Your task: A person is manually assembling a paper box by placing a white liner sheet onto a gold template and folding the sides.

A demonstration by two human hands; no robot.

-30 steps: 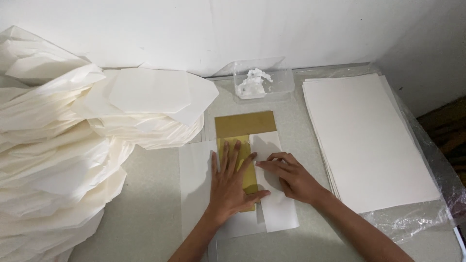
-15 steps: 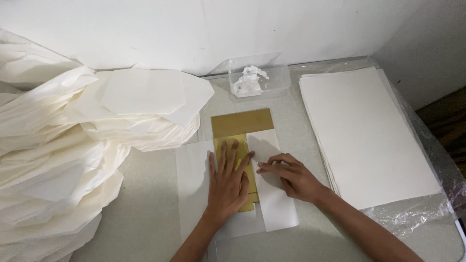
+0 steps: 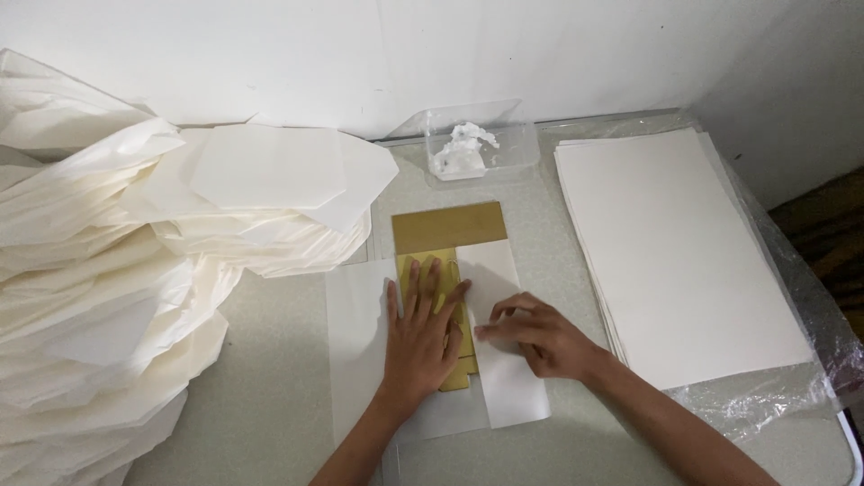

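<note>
A gold-brown cardboard template (image 3: pixel 448 227) lies on a white paper sheet (image 3: pixel 355 337) in the middle of the table. My left hand (image 3: pixel 423 337) lies flat on the template, fingers spread, pressing it down. The sheet's right side is folded over the template as a white flap (image 3: pixel 499 279). On that flap rests my right hand (image 3: pixel 540 335), fingers curled, its fingertips pressing the flap's left edge beside my left hand. Neither hand grips anything.
A tall heap of folded white paper pieces (image 3: pixel 117 270) fills the left side. A stack of flat white sheets (image 3: pixel 675 252) lies on clear plastic at the right. A clear plastic tub with white paste (image 3: pixel 472 146) stands by the white wall.
The hands stay on the template and flap; my right hand has slid slightly along the folded flap. The view has shifted a little.
</note>
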